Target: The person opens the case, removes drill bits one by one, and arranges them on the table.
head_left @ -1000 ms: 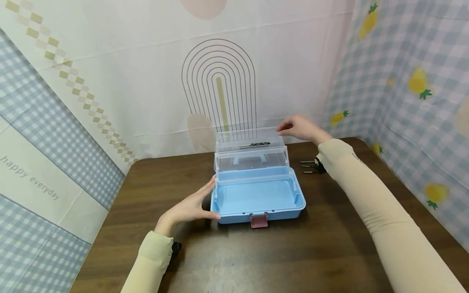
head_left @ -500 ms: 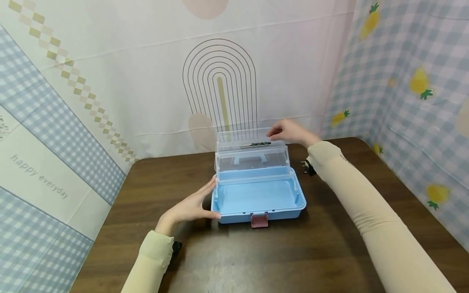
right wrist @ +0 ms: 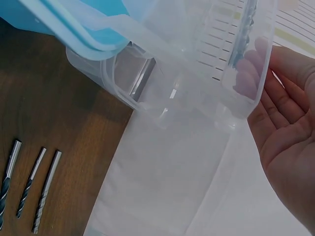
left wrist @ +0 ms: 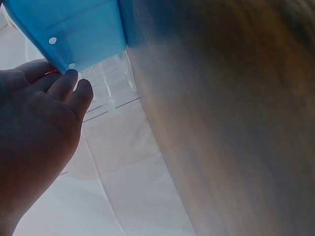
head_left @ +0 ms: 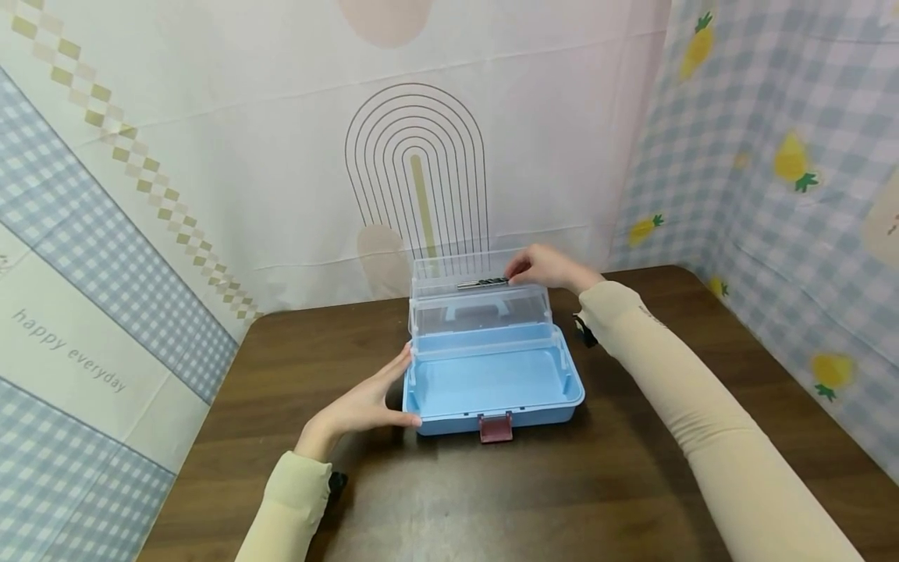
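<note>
The left hand [head_left: 360, 404] spans the near left corner of a blue plastic toolbox [head_left: 485, 384], thumb at the front edge and outstretched fingers along the side wall. Just to the right of that hand, inside the box, the smooth blue floor shows, and a maroon latch [head_left: 495, 428] hangs on the front. Above and behind it rise two tiers of clear plastic: a lower tray [head_left: 520, 343] and an upper tray [head_left: 431, 289]. A twist drill bit [head_left: 481, 283] lies lengthwise in the upper one. The right hand [head_left: 548, 267] reaches in there, bent fingertips at the bit's fluted end; I cannot tell whether they pinch it. Well apart below the right hand, three loose drill bits [right wrist: 30, 182] lie side by side on the brown table [head_left: 449, 499].
</note>
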Motion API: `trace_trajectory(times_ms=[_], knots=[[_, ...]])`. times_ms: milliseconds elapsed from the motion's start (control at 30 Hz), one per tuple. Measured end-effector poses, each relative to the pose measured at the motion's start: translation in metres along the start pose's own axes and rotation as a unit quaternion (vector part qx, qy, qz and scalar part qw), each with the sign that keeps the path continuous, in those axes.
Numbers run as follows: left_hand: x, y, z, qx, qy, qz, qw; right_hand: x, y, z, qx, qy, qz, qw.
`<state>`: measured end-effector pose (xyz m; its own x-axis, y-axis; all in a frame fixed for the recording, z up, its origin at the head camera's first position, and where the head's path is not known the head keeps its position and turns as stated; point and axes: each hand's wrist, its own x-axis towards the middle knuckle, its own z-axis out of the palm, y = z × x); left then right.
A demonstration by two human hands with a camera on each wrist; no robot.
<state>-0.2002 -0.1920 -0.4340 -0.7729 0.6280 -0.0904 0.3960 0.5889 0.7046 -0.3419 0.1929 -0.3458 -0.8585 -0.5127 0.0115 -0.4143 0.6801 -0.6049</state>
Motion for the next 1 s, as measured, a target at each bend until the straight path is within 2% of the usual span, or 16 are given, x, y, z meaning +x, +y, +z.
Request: trace_trajectory(times_ms=[333, 600, 833, 900, 1000], knots=[[0.001, -0.003, 0.002, -0.01, 0.002, 0.0, 0.9999, 0.004, -0.001, 0.006, -0.008, 0.001, 0.016, 0.9998], [0.001, -0.001, 0.003, -0.02, 0.007, 0.004, 0.9998, 0.007, -0.002, 0.01, -0.025, -0.012, 0.008, 0.9996], [-0.009, 0.038, -0.008, -0.036, -0.005, 0.002, 0.9993, 0.007, 0.0, 0.013, -0.03, -0.001, 0.018, 0.9994], [-0.01, 0.039, -0.009, -0.036, -0.006, 0.001, 0.9993, 0.008, -0.002, 0.013, -0.034, 0.002, 0.022, 0.9992], [-0.008, 0.03, -0.006, -0.035, -0.005, -0.001, 0.9994, 0.009, -0.006, 0.013, -0.042, 0.003, 0.028, 0.9987]])
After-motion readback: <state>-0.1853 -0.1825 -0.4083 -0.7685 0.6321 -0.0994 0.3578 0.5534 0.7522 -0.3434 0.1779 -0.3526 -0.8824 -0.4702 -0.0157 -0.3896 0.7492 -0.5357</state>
